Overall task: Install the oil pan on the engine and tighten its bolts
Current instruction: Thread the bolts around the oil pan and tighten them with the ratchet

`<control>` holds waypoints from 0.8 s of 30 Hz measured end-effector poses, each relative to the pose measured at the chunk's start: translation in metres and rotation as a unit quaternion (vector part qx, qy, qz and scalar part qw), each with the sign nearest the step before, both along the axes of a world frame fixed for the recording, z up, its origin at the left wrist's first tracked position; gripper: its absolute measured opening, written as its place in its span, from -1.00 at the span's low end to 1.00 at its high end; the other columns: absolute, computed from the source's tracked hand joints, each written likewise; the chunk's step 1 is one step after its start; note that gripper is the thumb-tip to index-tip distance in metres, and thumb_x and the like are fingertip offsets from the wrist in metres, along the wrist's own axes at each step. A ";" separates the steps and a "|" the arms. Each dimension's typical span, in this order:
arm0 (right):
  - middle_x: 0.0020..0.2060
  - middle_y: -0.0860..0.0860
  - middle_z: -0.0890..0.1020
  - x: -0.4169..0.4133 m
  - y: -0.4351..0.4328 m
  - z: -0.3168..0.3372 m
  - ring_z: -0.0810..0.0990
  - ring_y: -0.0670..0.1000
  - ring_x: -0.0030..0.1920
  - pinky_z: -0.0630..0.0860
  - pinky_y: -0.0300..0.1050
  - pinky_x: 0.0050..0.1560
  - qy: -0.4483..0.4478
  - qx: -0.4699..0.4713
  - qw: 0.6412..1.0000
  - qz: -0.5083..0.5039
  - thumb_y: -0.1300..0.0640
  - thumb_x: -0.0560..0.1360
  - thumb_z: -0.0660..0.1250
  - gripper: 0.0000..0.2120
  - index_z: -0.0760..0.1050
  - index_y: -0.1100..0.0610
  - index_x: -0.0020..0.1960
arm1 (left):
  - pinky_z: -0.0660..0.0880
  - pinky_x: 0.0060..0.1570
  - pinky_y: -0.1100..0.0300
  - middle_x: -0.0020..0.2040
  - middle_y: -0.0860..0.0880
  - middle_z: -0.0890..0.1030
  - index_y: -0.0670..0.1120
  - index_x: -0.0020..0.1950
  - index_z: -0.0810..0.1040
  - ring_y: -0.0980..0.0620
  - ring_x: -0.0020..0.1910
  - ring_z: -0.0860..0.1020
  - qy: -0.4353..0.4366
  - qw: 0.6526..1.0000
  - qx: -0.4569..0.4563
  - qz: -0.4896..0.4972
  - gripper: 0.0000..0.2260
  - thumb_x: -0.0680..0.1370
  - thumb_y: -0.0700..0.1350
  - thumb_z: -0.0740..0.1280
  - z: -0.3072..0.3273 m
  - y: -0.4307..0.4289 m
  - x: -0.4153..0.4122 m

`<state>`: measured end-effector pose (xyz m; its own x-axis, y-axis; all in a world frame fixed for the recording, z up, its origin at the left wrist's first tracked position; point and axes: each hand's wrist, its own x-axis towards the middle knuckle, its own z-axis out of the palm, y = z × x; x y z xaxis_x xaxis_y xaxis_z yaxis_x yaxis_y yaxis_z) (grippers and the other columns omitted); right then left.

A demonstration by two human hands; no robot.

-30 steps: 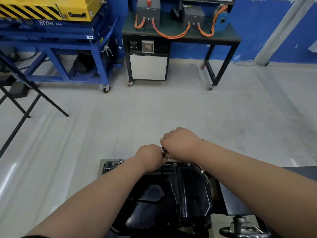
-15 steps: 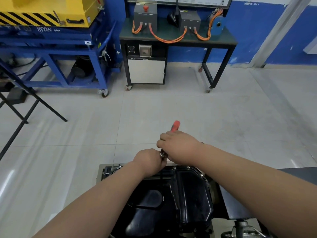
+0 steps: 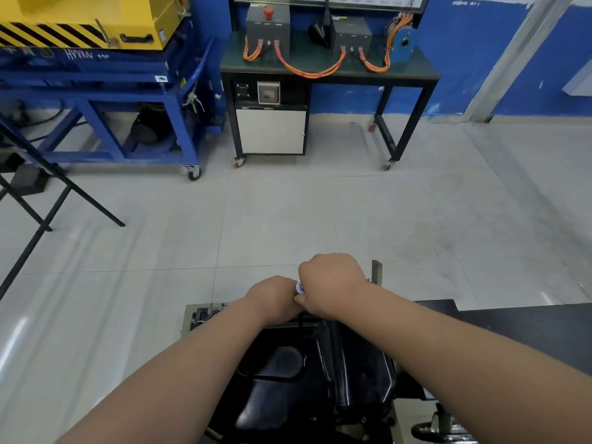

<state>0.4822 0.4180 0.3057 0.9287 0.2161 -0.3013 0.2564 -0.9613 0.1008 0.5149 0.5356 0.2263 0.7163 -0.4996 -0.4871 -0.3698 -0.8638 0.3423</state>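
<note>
Both hands are bunched at the far edge of the black oil pan [image 3: 320,379] right under the forearms, right hand [image 3: 331,283] fingers wrapped round a ratchet [image 3: 300,287] with only its silver head showing, left hand [image 3: 272,298] fingers curled under, can't tell on what.

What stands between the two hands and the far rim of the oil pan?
Nothing visible. The left hand and right hand sit at the far rim of the black oil pan, meeting at a shiny tool head; the bolt beneath is hidden.
</note>
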 end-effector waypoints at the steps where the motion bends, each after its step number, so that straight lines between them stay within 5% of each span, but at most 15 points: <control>1: -0.40 -0.02 0.31 -0.002 0.003 -0.001 0.36 0.06 -0.37 0.21 -0.18 -0.41 0.011 0.009 1.000 -0.025 0.02 0.49 0.22 -0.73 0.29 0.10 -0.32 | 0.45 -0.16 0.11 -0.13 -0.08 0.60 -0.13 -0.22 0.45 -0.05 -0.18 0.49 0.024 0.999 -0.028 0.018 -0.80 0.48 -0.03 0.15 -0.003 0.004 -0.001; 6: -0.19 0.03 0.50 -0.005 0.013 -0.002 0.41 0.08 -0.23 0.33 -0.13 -0.26 0.034 0.035 0.994 -0.094 0.07 0.50 0.27 -0.91 0.42 0.05 -0.16 | 0.44 -0.09 0.14 -0.06 -0.12 0.57 -0.18 -0.11 0.53 -0.02 -0.12 0.50 0.096 0.978 -0.122 0.140 -0.78 0.54 -0.13 0.12 -0.007 0.025 0.003; 9: -0.13 0.04 0.54 -0.007 0.015 -0.003 0.48 0.11 -0.17 0.33 -0.15 -0.27 0.038 0.050 0.993 -0.099 0.04 0.50 0.27 -0.89 0.50 0.07 -0.10 | 0.31 -0.43 0.20 -0.21 -0.19 0.47 -0.22 -0.05 0.53 -0.01 -0.38 0.38 0.186 0.918 -0.227 0.268 -0.80 0.53 -0.26 0.11 -0.004 0.027 0.001; 12: -0.17 0.05 0.55 -0.004 0.008 0.002 0.51 0.16 -0.19 0.25 -0.18 -0.36 0.045 0.020 0.999 -0.012 0.05 0.51 0.23 -0.85 0.46 0.07 -0.21 | 0.25 -0.52 0.27 -0.32 -0.07 0.42 -0.19 -0.05 0.48 0.03 -0.45 0.34 0.242 0.842 -0.314 0.366 -0.77 0.57 -0.26 0.03 -0.005 0.031 -0.002; 15: -0.03 0.06 0.54 0.002 -0.002 0.009 0.55 0.13 -0.04 0.34 -0.05 -0.09 0.009 -0.044 0.987 0.153 0.08 0.54 0.18 -0.81 0.52 0.11 0.05 | 0.24 -0.54 0.29 -0.34 -0.03 0.42 -0.18 0.00 0.46 0.08 -0.46 0.33 0.280 0.799 -0.360 0.392 -0.76 0.60 -0.28 0.00 -0.007 0.036 -0.003; 18: -0.07 0.04 0.58 -0.001 -0.004 0.009 0.57 0.12 -0.11 0.35 -0.06 -0.10 -0.010 -0.048 0.986 0.161 0.00 0.52 0.17 -0.77 0.54 0.09 -0.01 | 0.24 -0.56 0.31 -0.32 -0.04 0.45 -0.16 -0.01 0.46 0.10 -0.47 0.33 0.305 0.763 -0.392 0.414 -0.84 0.61 -0.27 0.09 -0.011 0.045 -0.001; 24: -0.06 0.05 0.56 -0.009 -0.003 -0.007 0.57 0.14 -0.09 0.28 -0.09 -0.24 -0.025 -0.006 0.997 0.072 -0.06 0.49 0.17 -0.74 0.49 0.09 0.00 | 0.20 -0.60 0.35 -0.34 -0.04 0.50 -0.17 -0.13 0.48 0.13 -0.54 0.32 0.291 0.751 -0.389 0.447 -0.91 0.56 -0.18 0.27 -0.023 0.054 0.006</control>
